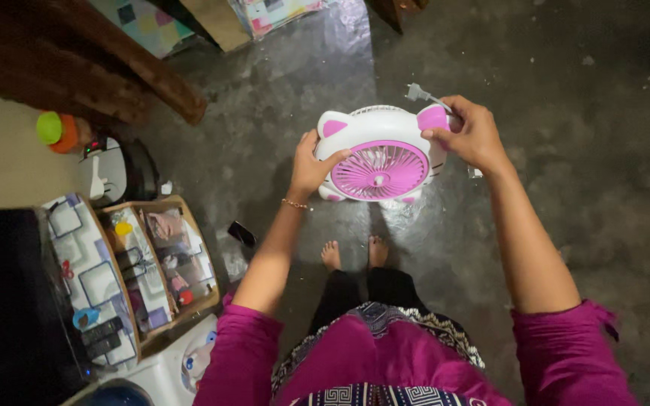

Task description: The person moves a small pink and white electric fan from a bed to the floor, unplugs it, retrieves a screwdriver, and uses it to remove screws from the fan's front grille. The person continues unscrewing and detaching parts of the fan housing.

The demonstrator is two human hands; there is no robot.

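Both hands hold a white fan (381,154) with pink cat ears and a pink grille, up in the air above the grey floor (566,150), out in front of the person's bare feet (353,254). The left hand (311,167) grips the fan's left edge, thumb lying across the grille's rim. The right hand (472,134) closes around the right ear at the upper right. A white plug (417,92) sticks out beside the right hand's fingers, on the far side. A wooden shelf (156,263) of small items stands at the near left, with a dark phone (242,234) on the floor between it and the feet.
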